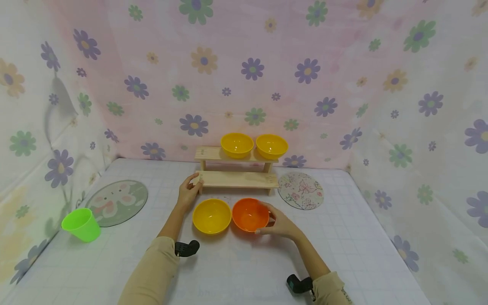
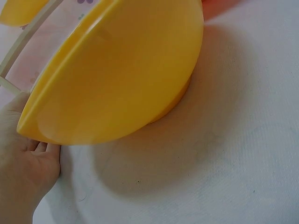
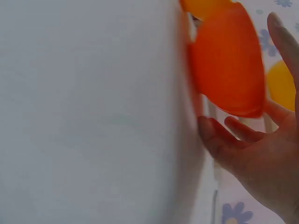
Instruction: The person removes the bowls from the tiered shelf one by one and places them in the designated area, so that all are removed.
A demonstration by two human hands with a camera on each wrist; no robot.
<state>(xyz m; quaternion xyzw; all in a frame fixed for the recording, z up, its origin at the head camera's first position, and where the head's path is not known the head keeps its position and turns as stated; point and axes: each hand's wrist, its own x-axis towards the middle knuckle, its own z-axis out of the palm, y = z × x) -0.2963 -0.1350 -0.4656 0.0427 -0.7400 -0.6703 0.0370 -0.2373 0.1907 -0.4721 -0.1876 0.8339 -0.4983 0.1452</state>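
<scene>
My left hand point(image 1: 187, 192) is at the left end of the lower board of a two-step wooden shelf point(image 1: 236, 179), thumb and fingers gripping that end. In the left wrist view a yellow bowl point(image 2: 117, 74) hides most of its fingers. That same yellow bowl point(image 1: 212, 217) stands upright on the table before the shelf. Right beside it sits an orange bowl point(image 1: 249, 215). My right hand point(image 1: 282, 222) reaches round the orange bowl's right side, fingers spread near the rim. In the right wrist view the orange bowl point(image 3: 229, 63) lies between thumb and loosely bent fingers.
Two more yellow bowls, one left point(image 1: 237, 146) and one right point(image 1: 272, 147), stand on the upper board. A round patterned mat point(image 1: 301, 190) lies right of the shelf. At the left, a green cup point(image 1: 81, 225) tilts by a grey-green mat point(image 1: 126, 201). Flowered cloth walls point(image 1: 228, 93) surround the table.
</scene>
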